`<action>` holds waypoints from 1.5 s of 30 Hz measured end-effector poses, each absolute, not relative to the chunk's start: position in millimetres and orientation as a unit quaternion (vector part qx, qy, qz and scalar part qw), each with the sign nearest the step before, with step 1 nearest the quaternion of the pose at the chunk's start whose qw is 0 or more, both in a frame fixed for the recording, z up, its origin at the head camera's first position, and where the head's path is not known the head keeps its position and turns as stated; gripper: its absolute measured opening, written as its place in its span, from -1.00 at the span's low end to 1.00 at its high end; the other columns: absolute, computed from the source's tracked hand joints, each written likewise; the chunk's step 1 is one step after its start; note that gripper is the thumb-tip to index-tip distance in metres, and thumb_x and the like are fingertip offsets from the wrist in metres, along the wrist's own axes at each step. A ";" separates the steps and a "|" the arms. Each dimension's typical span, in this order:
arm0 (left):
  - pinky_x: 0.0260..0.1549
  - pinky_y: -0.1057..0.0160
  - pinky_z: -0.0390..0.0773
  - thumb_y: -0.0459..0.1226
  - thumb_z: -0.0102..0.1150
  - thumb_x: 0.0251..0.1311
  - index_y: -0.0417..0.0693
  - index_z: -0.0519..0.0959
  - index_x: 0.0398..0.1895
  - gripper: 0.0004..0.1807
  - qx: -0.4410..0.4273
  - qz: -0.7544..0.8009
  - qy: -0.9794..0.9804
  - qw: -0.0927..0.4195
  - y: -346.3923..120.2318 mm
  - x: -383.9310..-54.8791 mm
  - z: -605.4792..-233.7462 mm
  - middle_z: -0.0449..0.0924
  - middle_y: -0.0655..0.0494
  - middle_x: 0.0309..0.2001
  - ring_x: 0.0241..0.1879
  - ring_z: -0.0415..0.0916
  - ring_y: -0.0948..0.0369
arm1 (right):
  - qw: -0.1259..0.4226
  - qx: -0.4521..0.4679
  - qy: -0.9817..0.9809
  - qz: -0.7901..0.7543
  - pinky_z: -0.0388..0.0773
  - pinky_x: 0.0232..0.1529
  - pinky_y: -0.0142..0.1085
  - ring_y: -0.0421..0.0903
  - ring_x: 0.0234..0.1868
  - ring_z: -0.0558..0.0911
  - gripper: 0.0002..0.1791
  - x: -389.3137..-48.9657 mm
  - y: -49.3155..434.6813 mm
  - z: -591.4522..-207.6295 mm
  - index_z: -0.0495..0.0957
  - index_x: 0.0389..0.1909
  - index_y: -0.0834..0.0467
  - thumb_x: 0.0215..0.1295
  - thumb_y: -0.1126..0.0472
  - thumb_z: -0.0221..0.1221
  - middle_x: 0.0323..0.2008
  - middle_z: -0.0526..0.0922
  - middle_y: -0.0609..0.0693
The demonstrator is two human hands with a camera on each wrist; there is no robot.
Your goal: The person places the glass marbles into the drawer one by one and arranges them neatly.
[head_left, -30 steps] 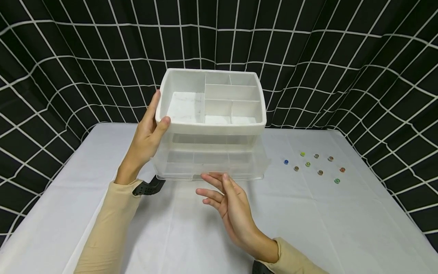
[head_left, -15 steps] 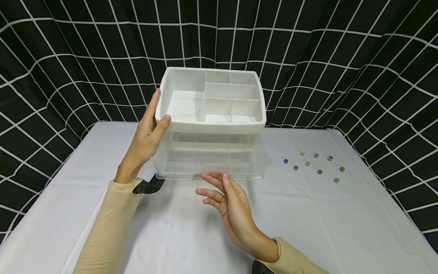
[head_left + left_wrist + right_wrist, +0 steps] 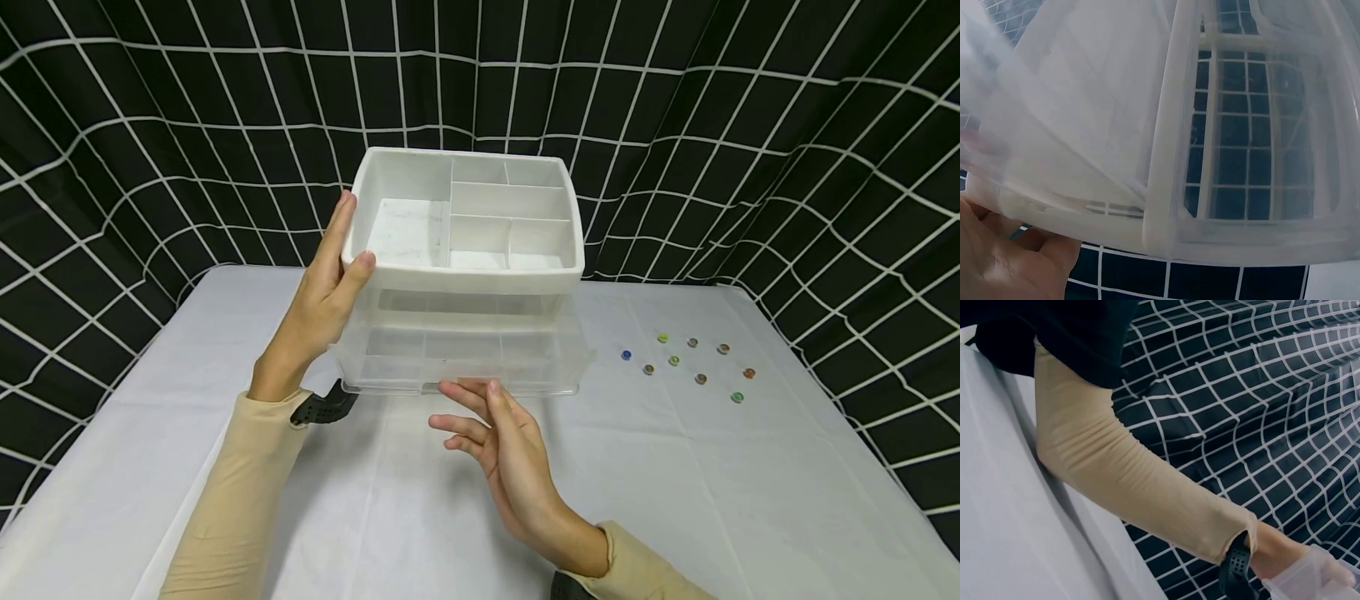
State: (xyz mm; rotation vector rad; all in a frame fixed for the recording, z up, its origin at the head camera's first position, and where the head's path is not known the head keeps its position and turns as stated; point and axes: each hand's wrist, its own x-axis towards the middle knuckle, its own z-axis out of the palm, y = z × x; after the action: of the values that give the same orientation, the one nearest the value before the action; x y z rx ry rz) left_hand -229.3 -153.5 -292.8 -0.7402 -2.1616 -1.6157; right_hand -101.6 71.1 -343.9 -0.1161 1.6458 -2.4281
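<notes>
A white desktop organizer with a divided open top stands in the middle of the head view. Its clear plastic drawer is pulled out at the front. My left hand grips the organizer's left side, thumb over the front rim and fingers along the outer wall. Thumb and index finger of my right hand pinch the drawer's front lip from below, the other fingers spread loosely. In the left wrist view, the translucent organizer body fills most of the picture, with my left hand at its lower edge.
Several small coloured glass-like beads lie scattered on the white cloth-covered table to the right. A black curtain with a white grid surrounds the table at the back and sides. The right wrist view shows my sleeved left arm.
</notes>
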 end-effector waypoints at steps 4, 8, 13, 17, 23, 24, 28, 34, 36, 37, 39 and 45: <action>0.53 0.05 -0.08 -0.34 -0.16 0.49 -0.03 -0.12 0.61 -0.30 -0.261 -0.573 -0.759 0.165 -153.6 -227.8 -291.4 -0.28 0.22 0.62 0.58 -0.25 0.27 | 0.103 -0.043 0.558 -0.822 0.63 -0.15 -0.36 -0.16 -0.11 0.74 -0.41 -102.0 70.6 -344.5 0.33 0.27 0.28 0.58 -0.13 -0.18 0.17 0.62 0.02; 0.52 0.04 -0.04 -0.35 -0.15 0.48 -0.02 -0.13 0.61 -0.29 -0.258 -0.577 -0.758 0.164 -153.5 -228.1 -292.5 -0.28 0.24 0.62 0.57 -0.21 0.27 | 0.112 -0.049 0.566 -0.815 0.64 -0.15 -0.35 -0.17 -0.12 0.75 -0.41 -102.2 70.9 -344.6 0.33 0.27 0.29 0.59 -0.12 -0.18 0.15 0.63 0.04; 0.50 0.04 0.02 -0.34 -0.15 0.49 0.00 -0.14 0.61 -0.29 -0.257 -0.585 -0.753 0.159 -153.2 -227.7 -293.0 -0.28 0.25 0.61 0.57 -0.15 0.22 | 0.132 -0.056 0.580 -0.802 0.63 -0.13 -0.34 -0.20 -0.14 0.75 -0.44 -102.2 72.4 -342.2 0.35 0.26 0.32 0.58 -0.08 -0.14 0.11 0.67 0.02; 0.48 0.03 0.06 -0.34 -0.15 0.49 0.03 -0.14 0.61 -0.29 -0.256 -0.587 -0.752 0.158 -153.3 -227.6 -293.4 -0.29 0.26 0.61 0.56 -0.11 0.20 | 0.136 -0.079 0.591 -0.791 0.63 -0.12 -0.33 -0.20 -0.15 0.75 -0.48 -101.1 75.1 -338.2 0.38 0.22 0.36 0.56 -0.01 -0.07 0.04 0.71 -0.04; 0.48 0.02 0.06 -0.36 -0.16 0.48 0.01 -0.16 0.61 -0.28 -0.257 -0.589 -0.749 0.160 -153.5 -227.5 -294.3 -0.29 0.24 0.62 0.56 -0.10 0.22 | 0.110 -0.149 0.596 -0.782 0.64 -0.10 -0.32 -0.20 -0.15 0.74 -0.59 -100.6 83.7 -328.9 0.38 0.17 0.39 0.55 0.13 -0.04 -0.03 0.72 -0.16; 0.48 0.02 0.06 -0.37 -0.16 0.48 0.01 -0.16 0.61 -0.28 -0.257 -0.590 -0.748 0.159 -153.6 -227.4 -294.2 -0.29 0.24 0.62 0.55 -0.10 0.22 | 0.103 -0.159 0.595 -0.781 0.64 -0.09 -0.32 -0.20 -0.15 0.74 -0.62 -100.9 85.9 -326.9 0.39 0.16 0.37 0.55 0.16 -0.04 -0.04 0.73 -0.17; 0.47 0.05 0.07 -0.37 -0.17 0.49 0.01 -0.16 0.61 -0.28 -0.256 -0.594 -0.746 0.156 -153.6 -227.8 -294.2 -0.28 0.25 0.62 0.55 -0.08 0.20 | 0.073 -0.192 0.594 -0.778 0.64 -0.09 -0.31 -0.18 -0.14 0.74 -0.71 -102.6 95.8 -317.8 0.44 0.11 0.29 0.53 0.22 -0.05 -0.05 0.73 -0.15; 0.47 0.08 0.09 -0.38 -0.17 0.49 0.00 -0.16 0.61 -0.28 -0.255 -0.600 -0.743 0.153 -153.2 -228.4 -294.3 -0.28 0.26 0.62 0.54 -0.06 0.18 | 0.036 -0.225 0.597 -0.769 0.65 -0.06 -0.30 -0.14 -0.09 0.74 -0.76 -104.4 112.0 -303.6 0.48 0.08 0.21 0.53 0.29 -0.07 -0.04 0.72 -0.09; 0.46 0.10 0.10 -0.37 -0.17 0.49 0.01 -0.16 0.61 -0.28 -0.254 -0.602 -0.742 0.152 -153.1 -228.2 -294.4 -0.28 0.26 0.62 0.53 -0.04 0.16 | 0.027 -0.237 0.596 -0.767 0.65 -0.05 -0.30 -0.12 -0.08 0.74 -0.75 -104.9 116.7 -299.5 0.49 0.08 0.18 0.53 0.31 -0.09 -0.03 0.72 -0.07; 0.45 0.11 0.11 -0.37 -0.17 0.49 0.01 -0.16 0.61 -0.28 -0.253 -0.602 -0.742 0.151 -153.0 -228.1 -294.4 -0.28 0.26 0.62 0.53 -0.03 0.15 | 0.022 -0.242 0.596 -0.765 0.65 -0.05 -0.30 -0.12 -0.08 0.74 -0.74 -105.1 118.9 -297.6 0.50 0.08 0.16 0.53 0.32 -0.10 -0.03 0.72 -0.06; 0.45 0.12 0.12 -0.37 -0.17 0.49 0.01 -0.16 0.61 -0.28 -0.253 -0.604 -0.741 0.150 -152.9 -228.2 -294.5 -0.28 0.26 0.62 0.52 0.00 0.13 | 0.011 -0.255 0.594 -0.763 0.65 -0.05 -0.29 -0.12 -0.07 0.74 -0.72 -105.7 123.0 -294.3 0.51 0.08 0.14 0.53 0.35 -0.12 -0.03 0.71 -0.05; 0.46 0.12 0.10 -0.38 -0.17 0.49 0.00 -0.15 0.61 -0.28 -0.255 -0.603 -0.741 0.152 -152.5 -228.4 -294.7 -0.27 0.24 0.62 0.52 -0.01 0.12 | -0.022 -0.282 0.585 -0.760 0.65 -0.05 -0.29 -0.08 -0.07 0.73 -0.66 -108.3 133.9 -286.5 0.53 0.08 0.17 0.52 0.43 -0.15 -0.01 0.70 0.01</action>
State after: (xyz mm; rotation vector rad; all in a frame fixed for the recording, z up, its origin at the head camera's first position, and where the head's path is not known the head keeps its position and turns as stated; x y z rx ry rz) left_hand -228.4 -152.5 -294.7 -0.7305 -2.1259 -1.7290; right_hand -108.3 133.9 -286.5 -0.8986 1.8644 -2.4216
